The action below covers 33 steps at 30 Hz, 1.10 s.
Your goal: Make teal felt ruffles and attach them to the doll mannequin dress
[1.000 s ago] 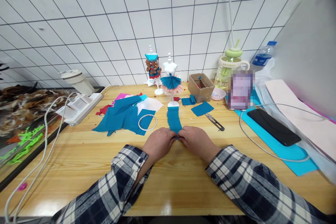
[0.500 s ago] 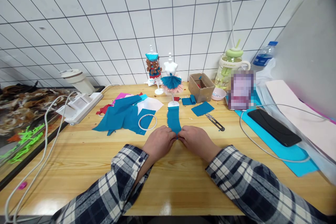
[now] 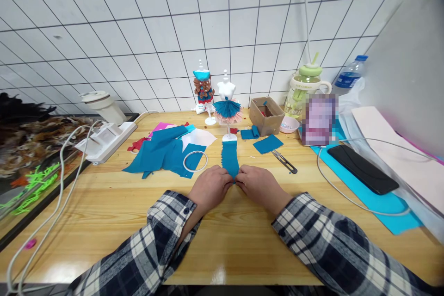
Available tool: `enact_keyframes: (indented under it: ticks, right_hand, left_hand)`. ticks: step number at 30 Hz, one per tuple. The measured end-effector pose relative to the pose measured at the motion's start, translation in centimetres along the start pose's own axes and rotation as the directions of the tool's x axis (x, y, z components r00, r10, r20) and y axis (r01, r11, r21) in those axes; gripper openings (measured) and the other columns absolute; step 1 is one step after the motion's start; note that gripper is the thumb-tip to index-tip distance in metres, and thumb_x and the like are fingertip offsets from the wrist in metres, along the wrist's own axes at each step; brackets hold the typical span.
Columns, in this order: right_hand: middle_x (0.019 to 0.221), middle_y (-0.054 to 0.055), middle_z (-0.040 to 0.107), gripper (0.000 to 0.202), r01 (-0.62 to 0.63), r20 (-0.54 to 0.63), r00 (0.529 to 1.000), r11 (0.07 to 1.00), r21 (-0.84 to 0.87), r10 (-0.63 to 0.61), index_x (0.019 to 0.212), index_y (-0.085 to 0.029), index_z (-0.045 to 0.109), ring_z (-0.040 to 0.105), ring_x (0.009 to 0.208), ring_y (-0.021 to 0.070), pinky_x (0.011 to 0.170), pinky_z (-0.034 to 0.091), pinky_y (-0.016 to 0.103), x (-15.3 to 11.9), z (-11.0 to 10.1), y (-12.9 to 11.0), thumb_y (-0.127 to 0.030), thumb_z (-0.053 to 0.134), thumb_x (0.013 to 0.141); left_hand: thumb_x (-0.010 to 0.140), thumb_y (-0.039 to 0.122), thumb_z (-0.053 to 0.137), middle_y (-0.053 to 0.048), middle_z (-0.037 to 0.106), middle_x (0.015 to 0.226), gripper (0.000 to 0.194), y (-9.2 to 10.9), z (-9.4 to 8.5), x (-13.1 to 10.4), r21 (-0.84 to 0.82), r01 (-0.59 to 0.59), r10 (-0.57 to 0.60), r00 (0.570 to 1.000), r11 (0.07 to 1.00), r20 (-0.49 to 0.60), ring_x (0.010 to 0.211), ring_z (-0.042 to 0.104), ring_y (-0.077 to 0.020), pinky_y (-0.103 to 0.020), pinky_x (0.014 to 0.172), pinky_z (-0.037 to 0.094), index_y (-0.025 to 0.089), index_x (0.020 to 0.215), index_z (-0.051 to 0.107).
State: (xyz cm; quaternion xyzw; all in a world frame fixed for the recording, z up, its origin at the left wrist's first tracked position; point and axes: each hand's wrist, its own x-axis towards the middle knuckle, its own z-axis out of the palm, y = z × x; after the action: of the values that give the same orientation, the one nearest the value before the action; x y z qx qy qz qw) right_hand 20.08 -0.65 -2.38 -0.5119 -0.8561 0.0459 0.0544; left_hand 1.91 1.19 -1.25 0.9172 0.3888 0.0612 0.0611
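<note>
A narrow strip of teal crepe paper (image 3: 229, 156) with a fringed left edge lies lengthwise on the table. My left hand (image 3: 212, 186) pinches its near end from the left. From the right, my right hand (image 3: 258, 185) pinches the same end, the fingertips of both almost meeting. The far end of the strip reaches the base of a small white dress form (image 3: 226, 89) wearing a pleated teal and pink skirt (image 3: 227, 109). Exactly how the paper is folded under my fingers is hidden.
Loose teal sheets (image 3: 157, 150) and a white ring (image 3: 195, 161) lie left. Thread snips (image 3: 285, 162), a teal piece (image 3: 268, 144) and a cardboard box (image 3: 265, 118) are right. Farther right sit a black phone (image 3: 362, 169) and its cable. A power strip (image 3: 111, 141) stands left.
</note>
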Motion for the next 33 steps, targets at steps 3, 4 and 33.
enact_keyframes:
  ticks: [3, 4, 33]
  right_hand:
    - [0.084, 0.003, 0.065, 0.025, -0.016, 0.024, 1.0, 1.0, -0.004, 0.016, 0.084, -0.022, 0.065, 0.061, 0.08, 0.0159, 0.063, 0.036, 0.026, 0.0, -0.09, -0.08, -0.029, 0.043, 0.095]
    - [0.085, 0.003, 0.065, 0.024, -0.021, 0.028, 0.999, 1.0, -0.003, 0.021, 0.086, -0.022, 0.064, 0.061, 0.08, 0.0161, 0.063, 0.036, 0.026, 0.0, -0.14, -0.11, -0.029, 0.043, 0.095]
    - [0.09, 0.004, 0.062, 0.024, 0.011, -0.021, 1.0, 1.0, -0.009, -0.011, 0.084, -0.022, 0.063, 0.058, 0.081, 0.0152, 0.063, 0.034, 0.026, -0.04, -0.03, -0.12, -0.028, 0.042, 0.095]
  left_hand:
    - [0.09, 0.024, 0.049, -0.005, 0.068, 0.085, 0.022, -0.03, 0.05, -0.01, -0.004, 0.04, -0.04, 0.999, 0.999, 0.001, 0.088, 0.06, -0.0209, -0.033, 0.078, 0.046, 0.023, 0.093, 0.07]
    - [0.09, 0.025, 0.049, -0.005, 0.069, 0.085, 0.022, -0.05, 0.07, 0.01, -0.002, 0.049, -0.049, 0.999, 0.999, 0.001, 0.087, 0.06, -0.0211, -0.033, 0.077, 0.046, 0.023, 0.094, 0.07]
    - [0.09, 0.023, 0.048, -0.005, 0.067, 0.08, 0.023, 0.05, 0.07, 0.11, 0.05, 0.004, -0.004, 1.0, 0.999, -0.013, 0.084, 0.059, -0.021, -0.034, 0.078, 0.045, 0.021, 0.083, 0.07]
